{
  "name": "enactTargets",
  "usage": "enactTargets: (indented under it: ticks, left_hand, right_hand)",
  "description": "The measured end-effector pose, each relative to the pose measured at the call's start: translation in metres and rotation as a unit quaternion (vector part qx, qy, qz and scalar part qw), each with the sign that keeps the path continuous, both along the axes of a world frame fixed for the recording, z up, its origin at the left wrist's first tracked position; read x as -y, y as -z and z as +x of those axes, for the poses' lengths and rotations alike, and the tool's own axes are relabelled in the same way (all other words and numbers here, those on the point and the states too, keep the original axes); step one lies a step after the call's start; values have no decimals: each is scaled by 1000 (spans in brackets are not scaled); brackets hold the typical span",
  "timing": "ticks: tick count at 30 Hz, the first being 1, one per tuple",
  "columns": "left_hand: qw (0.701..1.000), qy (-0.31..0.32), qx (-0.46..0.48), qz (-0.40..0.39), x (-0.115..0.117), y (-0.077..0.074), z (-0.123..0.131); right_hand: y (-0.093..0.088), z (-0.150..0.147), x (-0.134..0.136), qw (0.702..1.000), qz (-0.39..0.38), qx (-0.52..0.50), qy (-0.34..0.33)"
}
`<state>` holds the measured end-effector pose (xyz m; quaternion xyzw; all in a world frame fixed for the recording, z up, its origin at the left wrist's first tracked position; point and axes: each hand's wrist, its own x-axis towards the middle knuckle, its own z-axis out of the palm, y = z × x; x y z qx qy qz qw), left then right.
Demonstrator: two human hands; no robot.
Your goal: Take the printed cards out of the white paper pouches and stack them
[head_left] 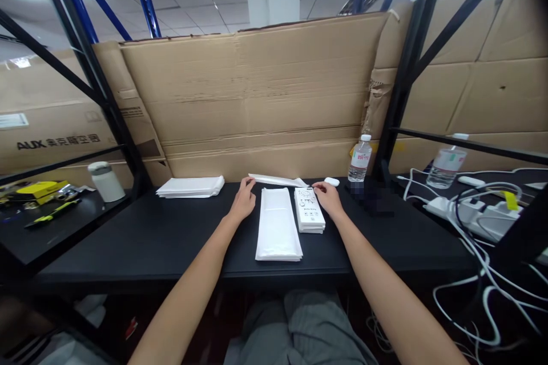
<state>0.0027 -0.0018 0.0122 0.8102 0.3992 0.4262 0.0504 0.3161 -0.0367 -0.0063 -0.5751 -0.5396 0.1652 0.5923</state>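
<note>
At the back of the black table lies a narrow white envelope [278, 180], seen nearly edge-on. My left hand [244, 199] pinches its left end between thumb and fingers. The curled fingers of my right hand [329, 198] close at its right end, just beside the top of a small stack of white printed boxes [310, 211]; the exact contact is partly hidden. Between my forearms a pile of long white envelopes [279, 228] lies flat, close to the table's front edge. Another stack of white envelopes [190, 186] rests at the back left.
A water bottle [360, 159] and a white earphone-like case [331, 181] stand at the back right. Cardboard [257, 91] walls the back of the table [171, 245]. Black rack posts flank it. On the right are white cables [483, 274] and another bottle [447, 164]; a white flask [106, 182] stands left.
</note>
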Motion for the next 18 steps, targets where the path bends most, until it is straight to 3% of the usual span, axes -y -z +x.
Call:
enactTargets:
  ticks: [8,14,18]
  left_hand:
    - [991,94,99,7,-8,6,4]
    - [983,122,134,-24,-12,12,7]
    - [976,143,162,-37,-12,13,9]
  right_hand:
    - [4,1,-6,995,-65,-60,-45]
    - [9,6,-9,996,-86,-8,-20]
    - [12,6,-10,997,-74,2,-38]
